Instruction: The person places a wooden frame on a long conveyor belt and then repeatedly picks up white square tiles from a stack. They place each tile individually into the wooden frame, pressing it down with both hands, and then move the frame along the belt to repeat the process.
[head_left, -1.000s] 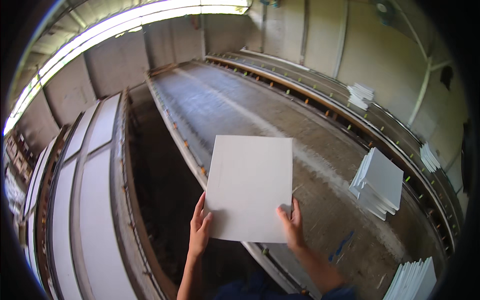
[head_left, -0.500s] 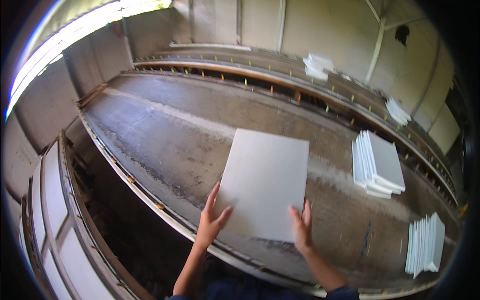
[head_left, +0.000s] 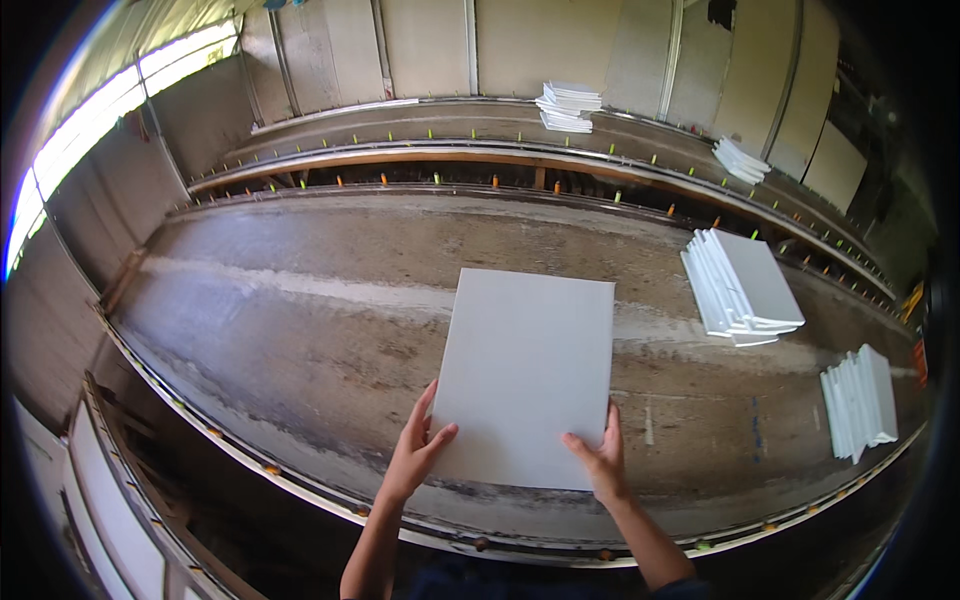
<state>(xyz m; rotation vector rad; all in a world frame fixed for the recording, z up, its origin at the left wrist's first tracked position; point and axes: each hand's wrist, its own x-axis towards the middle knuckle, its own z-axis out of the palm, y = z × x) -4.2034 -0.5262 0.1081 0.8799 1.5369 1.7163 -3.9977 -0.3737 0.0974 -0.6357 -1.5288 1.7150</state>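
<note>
A flat, pale grey rectangular tile [head_left: 525,372] is held out in front of me above a long, worn concrete bed [head_left: 300,310]. My left hand [head_left: 415,455] grips its lower left edge, thumb on top. My right hand [head_left: 598,462] grips its lower right edge. Both forearms come in from the bottom edge. The tile covers part of the bed beneath it.
A fanned stack of white tiles [head_left: 742,285] lies on the bed to the right, another stack [head_left: 860,400] nearer the right rim. More stacks [head_left: 568,105] [head_left: 740,158] rest on the far ledge. A metal rail [head_left: 300,490] borders the near side.
The view has swung right along the bed, so it now runs across the picture. The tile stays in both hands, and the tile stacks now lie closer on the right.
</note>
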